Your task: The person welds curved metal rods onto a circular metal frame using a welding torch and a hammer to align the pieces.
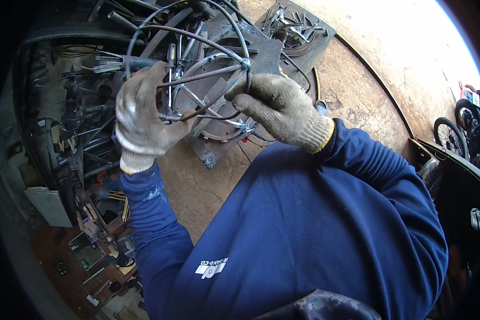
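Note:
A frame of bent metal rods, with large loops joined at a welded knot, is held up in front of me. My left hand, in a grey-beige knit glove, curls round its left side, thumb and fingers on either side of the rods. My right hand, gloved alike, pinches a rod just below the knot between thumb and fingers. Beneath the frame, a flat metal ring lies on a dark steel worktop. A screwdriver with a black and yellow handle lies beyond my left hand.
Thin rods and metal scrap crowd the left. A second metal plate at the far right bears hand tools and curved rods. A white panel leans at the lower left. Bicycles stand at the right beyond the concrete floor.

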{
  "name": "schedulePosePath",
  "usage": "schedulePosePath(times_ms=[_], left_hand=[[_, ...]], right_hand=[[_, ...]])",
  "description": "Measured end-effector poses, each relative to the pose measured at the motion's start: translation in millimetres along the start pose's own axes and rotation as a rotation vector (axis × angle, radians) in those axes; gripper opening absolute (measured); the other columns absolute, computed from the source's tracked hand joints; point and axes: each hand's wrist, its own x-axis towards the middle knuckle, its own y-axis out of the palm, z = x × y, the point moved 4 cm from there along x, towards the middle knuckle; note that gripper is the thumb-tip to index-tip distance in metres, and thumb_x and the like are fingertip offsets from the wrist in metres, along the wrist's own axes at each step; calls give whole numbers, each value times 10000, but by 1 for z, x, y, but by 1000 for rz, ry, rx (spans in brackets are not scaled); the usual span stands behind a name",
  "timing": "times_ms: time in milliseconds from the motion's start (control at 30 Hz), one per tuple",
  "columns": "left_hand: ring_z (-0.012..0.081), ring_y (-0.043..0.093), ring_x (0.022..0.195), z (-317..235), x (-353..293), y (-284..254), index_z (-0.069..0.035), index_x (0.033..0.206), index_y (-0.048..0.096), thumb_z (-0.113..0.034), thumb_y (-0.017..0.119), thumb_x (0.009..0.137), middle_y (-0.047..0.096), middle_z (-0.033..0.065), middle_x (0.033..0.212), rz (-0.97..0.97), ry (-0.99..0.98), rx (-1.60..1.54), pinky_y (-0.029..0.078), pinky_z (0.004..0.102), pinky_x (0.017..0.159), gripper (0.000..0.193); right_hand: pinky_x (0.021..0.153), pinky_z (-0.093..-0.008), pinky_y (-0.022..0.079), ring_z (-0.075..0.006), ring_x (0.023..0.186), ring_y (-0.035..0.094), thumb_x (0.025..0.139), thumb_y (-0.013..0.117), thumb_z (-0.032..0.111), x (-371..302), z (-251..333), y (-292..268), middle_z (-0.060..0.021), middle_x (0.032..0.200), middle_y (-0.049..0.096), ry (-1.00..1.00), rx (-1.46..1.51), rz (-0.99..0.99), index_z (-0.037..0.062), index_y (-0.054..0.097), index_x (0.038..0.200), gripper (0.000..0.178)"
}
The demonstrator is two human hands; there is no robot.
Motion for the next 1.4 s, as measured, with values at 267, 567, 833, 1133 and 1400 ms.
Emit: schedulePosePath(times_ms=[267, 567, 833, 1133, 1400], left_hand=[[282, 557, 932, -74, 4, -25, 28, 1328, 509, -306, 910, 608, 584, 121, 1057, -72, -136, 304, 487, 425, 767, 889], [287, 567, 929, -164, -17, 25, 4, 1285, 518, -432, 911, 665, 575, 114, 1115, -176, -787, 397, 501, 414, 788, 853], [319, 592, 1075, -235, 7, 58, -2, 1321, 480, -475, 904, 672, 550, 183, 1218, -95, -1149, 516, 563, 412, 852, 908], [315, 610, 1063, -259, 0, 89, 3, 1390, 380, -420, 900, 692, 425, 243, 1350, -136, -1346, 352, 600, 416, 833, 968], [288, 607, 1016, -259, -3, 121, 6, 1360, 391, -438, 891, 721, 451, 211, 1297, -163, -1376, 311, 600, 374, 796, 925]], right_hand=[[691, -244, 522, -68, 744, 585, 1031, 568, 280, 10, -26, -66, 3, 887, 631, 111, 364, -75, 31, 669, 1224, 331], [661, -279, 509, -105, 733, 607, 995, 618, 299, 79, -157, -165, -43, 900, 670, 383, -52, 39, 5, 652, 1201, 361], [877, -372, 528, -302, 1023, 692, 964, 594, 472, 160, -171, -149, -159, 1055, 724, -86, -449, 328, 57, 674, 1182, 475], [891, -392, 542, -324, 1027, 699, 946, 572, 524, 187, -153, -106, -202, 1061, 721, -53, -771, 485, 39, 694, 1169, 547], [845, -492, 554, -402, 983, 689, 924, 542, 578, 206, -138, -76, -212, 979, 720, -100, -1121, 629, 133, 615, 1245, 554]])
